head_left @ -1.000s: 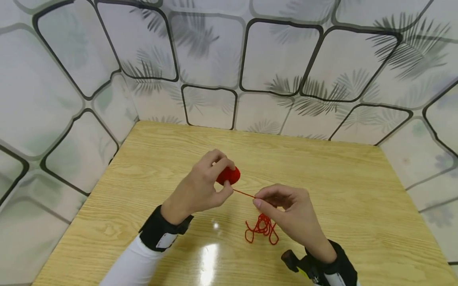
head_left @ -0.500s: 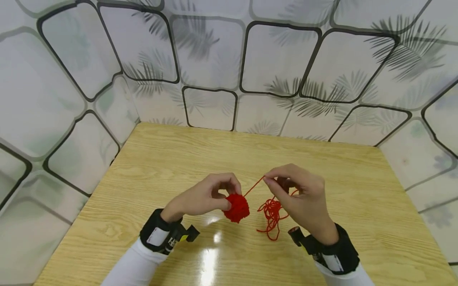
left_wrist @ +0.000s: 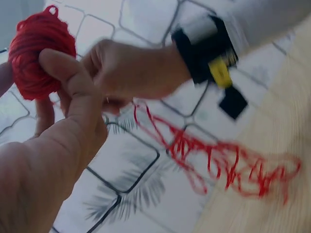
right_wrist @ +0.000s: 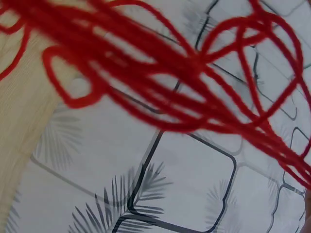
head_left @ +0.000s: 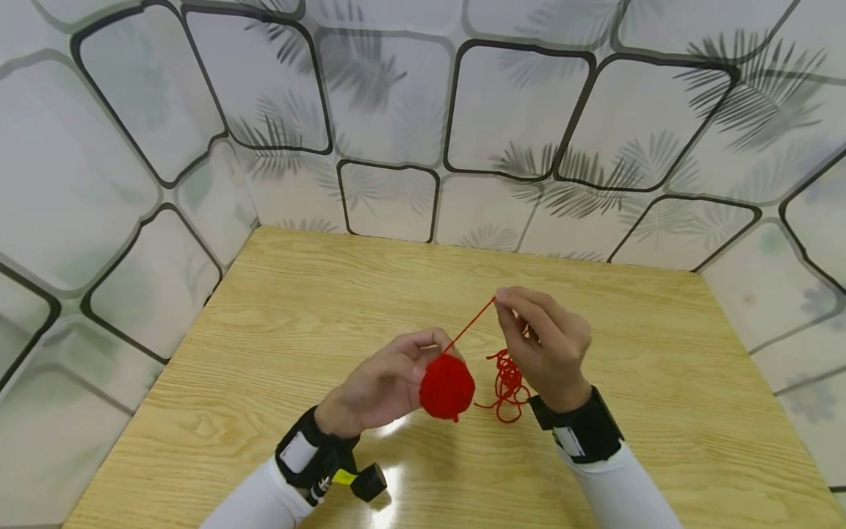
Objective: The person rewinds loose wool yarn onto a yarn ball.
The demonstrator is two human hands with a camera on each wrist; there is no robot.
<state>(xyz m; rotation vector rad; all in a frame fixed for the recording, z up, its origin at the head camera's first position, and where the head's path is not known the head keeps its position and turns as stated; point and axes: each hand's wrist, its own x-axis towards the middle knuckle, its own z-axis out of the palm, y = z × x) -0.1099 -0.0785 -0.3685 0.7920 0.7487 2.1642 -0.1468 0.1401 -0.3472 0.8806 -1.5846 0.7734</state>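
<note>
A small ball of red yarn (head_left: 447,386) is held above the wooden table (head_left: 277,330) by my left hand (head_left: 390,378), fingers and thumb curled round it. The same ball (left_wrist: 40,51) sits at my fingertips in the left wrist view. A taut strand (head_left: 471,324) runs up from the ball to my right hand (head_left: 538,338), which pinches it between thumb and forefinger. A loose tangle of red yarn (head_left: 507,376) hangs below that hand down to the table. It fills the right wrist view as blurred loops (right_wrist: 194,82).
Patterned wall panels (head_left: 396,110) with dark outlines and leaf prints enclose the table on the left, back and right. A glare spot (head_left: 386,481) lies near the front edge. Both wrists carry black straps with cameras.
My left hand brought the ball down from the far side toward me and turned it. My right hand rose and moved away, pulling the strand taut, and the loose tangle shifted with it.
</note>
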